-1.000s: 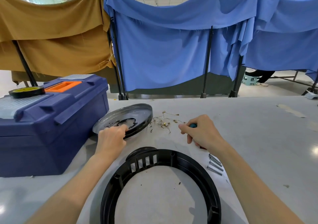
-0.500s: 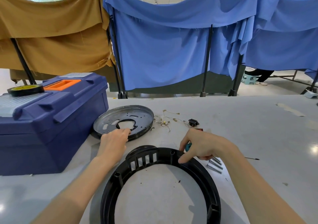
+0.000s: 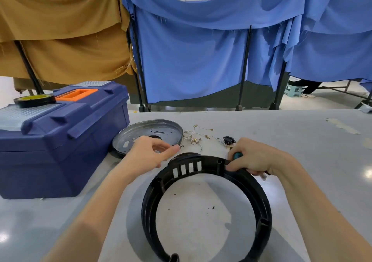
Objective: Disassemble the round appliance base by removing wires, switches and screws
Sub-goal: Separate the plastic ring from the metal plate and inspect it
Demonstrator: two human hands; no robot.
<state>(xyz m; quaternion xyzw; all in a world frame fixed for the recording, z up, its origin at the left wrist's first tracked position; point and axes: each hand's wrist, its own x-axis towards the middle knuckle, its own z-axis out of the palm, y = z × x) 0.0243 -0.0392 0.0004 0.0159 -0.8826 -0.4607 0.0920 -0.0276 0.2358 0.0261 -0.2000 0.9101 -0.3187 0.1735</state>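
Near the desk's front edge sits the black ring base [image 3: 205, 207] — right hand [image 3: 255, 157] pinching its far rim, left hand [image 3: 149, 155] loosely spread, just beside it.

Black plastic base ring [image 3: 205, 201] on grey bench [image 3: 291, 141], far rim gripped by right hand [image 3: 254, 157] holding teal-handled tool [image 3: 237, 155]. Left hand [image 3: 151, 153] open over metal plate [image 3: 149, 134]. Loose wires [image 3: 198, 137], black switch [image 3: 229, 140], blue toolbox [image 3: 60, 137] alongside.
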